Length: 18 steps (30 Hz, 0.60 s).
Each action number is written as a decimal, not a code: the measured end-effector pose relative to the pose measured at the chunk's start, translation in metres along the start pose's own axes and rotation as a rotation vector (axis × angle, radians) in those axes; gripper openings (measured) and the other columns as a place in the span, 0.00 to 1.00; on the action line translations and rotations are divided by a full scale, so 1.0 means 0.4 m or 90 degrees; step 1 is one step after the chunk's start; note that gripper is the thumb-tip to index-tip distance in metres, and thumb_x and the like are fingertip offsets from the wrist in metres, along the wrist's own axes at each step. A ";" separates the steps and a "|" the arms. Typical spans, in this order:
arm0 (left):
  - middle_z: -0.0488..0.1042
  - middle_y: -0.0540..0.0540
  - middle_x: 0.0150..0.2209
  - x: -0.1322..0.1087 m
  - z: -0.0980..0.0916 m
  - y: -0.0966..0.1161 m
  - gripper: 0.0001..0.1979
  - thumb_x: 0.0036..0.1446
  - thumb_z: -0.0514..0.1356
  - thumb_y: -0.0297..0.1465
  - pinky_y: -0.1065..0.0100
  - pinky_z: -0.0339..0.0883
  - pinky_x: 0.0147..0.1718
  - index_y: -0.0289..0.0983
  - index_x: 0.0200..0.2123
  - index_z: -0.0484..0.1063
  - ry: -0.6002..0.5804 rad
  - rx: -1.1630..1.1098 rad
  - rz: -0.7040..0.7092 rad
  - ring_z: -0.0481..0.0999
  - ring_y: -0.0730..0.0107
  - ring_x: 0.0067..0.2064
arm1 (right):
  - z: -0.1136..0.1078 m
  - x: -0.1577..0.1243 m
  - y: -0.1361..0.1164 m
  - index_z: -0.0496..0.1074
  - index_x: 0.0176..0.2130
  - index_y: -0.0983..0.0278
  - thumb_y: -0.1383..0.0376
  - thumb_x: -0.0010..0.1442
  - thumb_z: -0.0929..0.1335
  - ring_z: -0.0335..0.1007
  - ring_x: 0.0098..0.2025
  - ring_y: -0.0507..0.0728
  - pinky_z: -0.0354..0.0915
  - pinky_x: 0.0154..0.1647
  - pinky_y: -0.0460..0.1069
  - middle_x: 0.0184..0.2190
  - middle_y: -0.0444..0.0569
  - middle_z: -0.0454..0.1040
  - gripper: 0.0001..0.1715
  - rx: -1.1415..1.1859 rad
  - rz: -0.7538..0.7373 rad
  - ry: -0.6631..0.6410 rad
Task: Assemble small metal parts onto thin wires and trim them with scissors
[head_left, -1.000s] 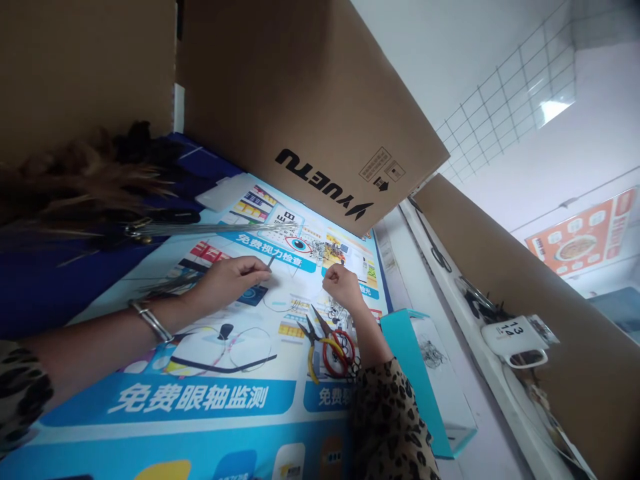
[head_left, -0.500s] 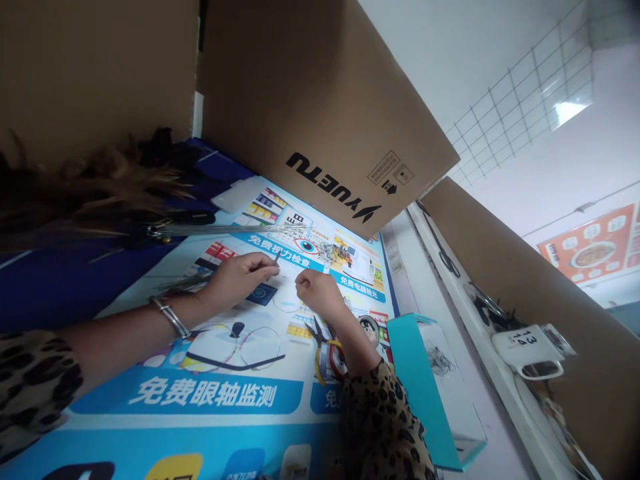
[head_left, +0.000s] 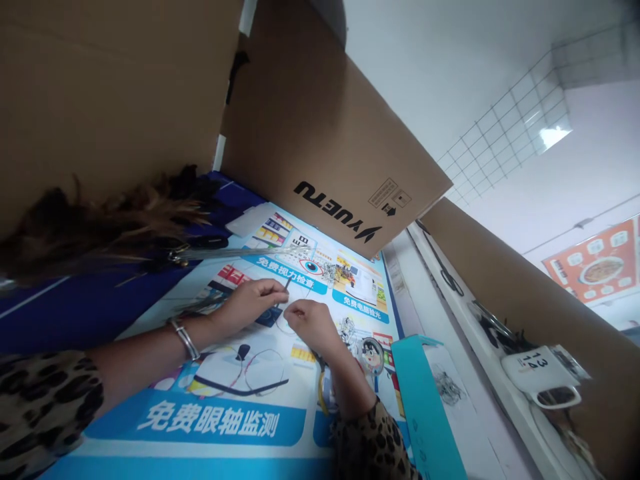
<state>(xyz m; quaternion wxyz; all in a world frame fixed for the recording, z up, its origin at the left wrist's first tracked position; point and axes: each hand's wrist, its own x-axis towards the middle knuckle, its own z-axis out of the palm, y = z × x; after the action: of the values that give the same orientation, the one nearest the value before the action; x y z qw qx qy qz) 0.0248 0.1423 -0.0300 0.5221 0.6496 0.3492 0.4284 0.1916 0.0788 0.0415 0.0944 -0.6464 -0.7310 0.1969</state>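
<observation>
The right hand (head_left: pixel 313 323) had moved left, close to the left hand (head_left: pixel 250 303), which pinched a thin rod (head_left: pixel 287 285) at frame centre, while the right was closed, contents unclear; a loose pinch might drop the rod.

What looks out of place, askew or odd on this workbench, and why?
The cardboard box at the back stands inverted: its YUETU logo reads upside down. A feather duster sprawls across the blue surface, left of the left hand, which pinches a thin dark rod. Nothing looks spilled or broken.
</observation>
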 end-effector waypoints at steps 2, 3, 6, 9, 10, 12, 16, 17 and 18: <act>0.76 0.50 0.28 -0.004 0.001 0.005 0.11 0.56 0.61 0.41 0.67 0.65 0.33 0.40 0.29 0.76 -0.046 -0.003 0.010 0.74 0.64 0.33 | 0.000 -0.008 -0.001 0.78 0.38 0.59 0.62 0.63 0.66 0.75 0.38 0.54 0.66 0.40 0.45 0.35 0.44 0.80 0.11 0.058 0.025 0.068; 0.75 0.51 0.27 -0.006 0.001 0.008 0.11 0.56 0.61 0.41 0.67 0.64 0.31 0.40 0.28 0.76 -0.062 0.001 0.013 0.73 0.65 0.32 | 0.003 -0.010 -0.001 0.78 0.38 0.59 0.61 0.63 0.66 0.75 0.38 0.54 0.67 0.40 0.45 0.36 0.45 0.80 0.11 0.088 0.038 0.099; 0.74 0.51 0.26 -0.010 0.000 0.014 0.12 0.56 0.62 0.41 0.67 0.63 0.30 0.40 0.28 0.77 -0.082 0.013 0.012 0.72 0.65 0.31 | 0.022 -0.010 0.001 0.78 0.42 0.59 0.61 0.62 0.67 0.75 0.38 0.54 0.69 0.40 0.46 0.38 0.47 0.80 0.11 0.181 0.063 0.179; 0.75 0.50 0.27 -0.011 -0.002 0.016 0.12 0.56 0.62 0.41 0.66 0.65 0.32 0.40 0.28 0.77 -0.105 0.013 0.005 0.73 0.64 0.32 | 0.046 -0.006 0.009 0.77 0.45 0.60 0.63 0.60 0.68 0.75 0.37 0.54 0.71 0.40 0.46 0.40 0.48 0.78 0.13 0.252 0.053 0.237; 0.75 0.49 0.27 -0.012 -0.001 0.014 0.12 0.56 0.62 0.41 0.66 0.65 0.32 0.40 0.28 0.77 -0.116 0.011 -0.001 0.73 0.63 0.33 | 0.053 -0.006 0.013 0.77 0.44 0.60 0.63 0.60 0.69 0.74 0.37 0.54 0.71 0.40 0.46 0.40 0.48 0.77 0.13 0.269 0.039 0.249; 0.77 0.49 0.29 -0.014 0.000 0.011 0.11 0.56 0.62 0.41 0.66 0.65 0.33 0.40 0.30 0.78 -0.144 0.009 -0.015 0.74 0.63 0.34 | 0.066 -0.005 0.020 0.78 0.43 0.61 0.63 0.59 0.69 0.74 0.36 0.54 0.71 0.39 0.46 0.38 0.48 0.76 0.11 0.302 0.002 0.264; 0.78 0.48 0.30 -0.017 0.003 0.002 0.11 0.57 0.62 0.40 0.66 0.66 0.35 0.40 0.32 0.79 -0.182 0.025 -0.014 0.74 0.62 0.35 | 0.079 -0.010 0.026 0.79 0.40 0.60 0.63 0.58 0.71 0.73 0.35 0.53 0.70 0.37 0.46 0.35 0.47 0.75 0.09 0.347 -0.041 0.282; 0.77 0.49 0.29 -0.017 0.003 0.001 0.10 0.57 0.62 0.39 0.66 0.65 0.34 0.39 0.31 0.79 -0.184 0.037 -0.008 0.74 0.63 0.34 | 0.080 -0.012 0.024 0.79 0.39 0.60 0.64 0.58 0.71 0.73 0.36 0.54 0.70 0.37 0.46 0.34 0.46 0.75 0.07 0.350 -0.045 0.290; 0.76 0.49 0.28 -0.017 0.003 -0.001 0.10 0.57 0.62 0.39 0.67 0.65 0.33 0.39 0.30 0.78 -0.185 0.050 -0.002 0.73 0.64 0.33 | 0.081 -0.014 0.022 0.79 0.37 0.60 0.64 0.58 0.71 0.73 0.36 0.54 0.69 0.38 0.46 0.34 0.46 0.76 0.06 0.352 -0.051 0.301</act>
<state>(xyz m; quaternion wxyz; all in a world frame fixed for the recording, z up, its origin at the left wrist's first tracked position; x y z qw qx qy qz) 0.0234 0.1359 -0.0315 0.5420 0.7241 0.2877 0.3148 0.1878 0.0687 0.0093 0.4397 -0.5952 -0.6327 0.2284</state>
